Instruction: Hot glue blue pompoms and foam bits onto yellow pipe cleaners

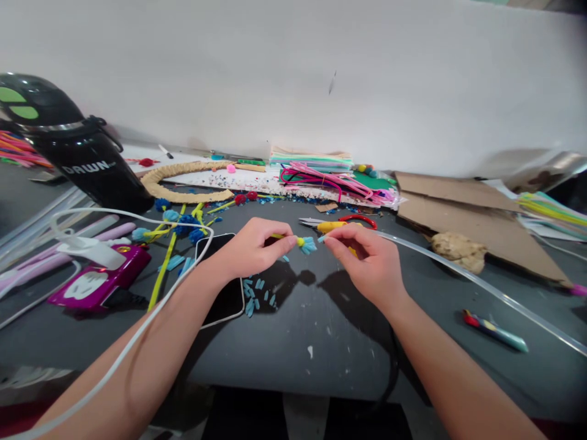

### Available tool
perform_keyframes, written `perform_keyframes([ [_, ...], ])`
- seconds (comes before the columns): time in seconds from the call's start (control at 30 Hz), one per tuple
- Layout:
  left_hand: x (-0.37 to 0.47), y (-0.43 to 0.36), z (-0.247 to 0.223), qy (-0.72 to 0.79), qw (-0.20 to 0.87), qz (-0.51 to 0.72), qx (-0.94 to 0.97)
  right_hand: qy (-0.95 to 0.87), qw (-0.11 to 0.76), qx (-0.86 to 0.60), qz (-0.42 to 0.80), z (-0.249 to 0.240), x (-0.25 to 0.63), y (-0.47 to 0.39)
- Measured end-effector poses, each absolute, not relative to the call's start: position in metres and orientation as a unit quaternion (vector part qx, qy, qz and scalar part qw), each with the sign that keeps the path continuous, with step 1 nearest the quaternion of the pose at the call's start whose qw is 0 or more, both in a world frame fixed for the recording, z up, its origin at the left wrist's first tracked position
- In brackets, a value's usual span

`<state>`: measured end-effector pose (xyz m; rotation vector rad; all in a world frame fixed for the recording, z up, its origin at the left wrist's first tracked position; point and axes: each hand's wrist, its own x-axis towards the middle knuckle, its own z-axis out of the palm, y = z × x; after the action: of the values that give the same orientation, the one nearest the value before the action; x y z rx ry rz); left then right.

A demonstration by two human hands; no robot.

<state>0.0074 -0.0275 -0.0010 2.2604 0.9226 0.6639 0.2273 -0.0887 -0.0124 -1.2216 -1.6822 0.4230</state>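
My left hand (263, 247) pinches the yellow stem of a small craft flower, whose light blue petals (307, 245) fan out to the right. Just across a narrow gap, my right hand (367, 256) holds a tiny light blue strip (321, 239) between thumb and forefinger. More light blue strips (250, 293) lie scattered on the table below my left hand, beside a phone (224, 305) partly hidden by my left forearm. Behind my right hand rest scissors (332, 226) with yellow and red handles, partly covered by the fingers.
A black bottle (87, 153) and a magenta power adapter (101, 275) with a white cable stand at left. Blue and yellow flowers (183, 225) lie near a wrapped ring (158, 183). Pink pipe cleaners (321, 177), cardboard (472, 226), a clear tube (481, 281) and a pen-like tool (495, 331) lie around.
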Motion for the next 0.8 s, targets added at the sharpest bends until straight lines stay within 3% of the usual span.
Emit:
perform_keyframes([
  [0.33,0.0085,-0.0307,0.0030,0.305,0.347,0.199,0.864,-0.792,0.442,-0.413,0.083,-0.0122,0.2309,-0.0890],
  [0.8,0.0078,-0.0300,0.0036,0.297,0.363,0.171,0.866,-0.822,0.436,-0.356,0.083,-0.0137,0.2284,-0.0921],
])
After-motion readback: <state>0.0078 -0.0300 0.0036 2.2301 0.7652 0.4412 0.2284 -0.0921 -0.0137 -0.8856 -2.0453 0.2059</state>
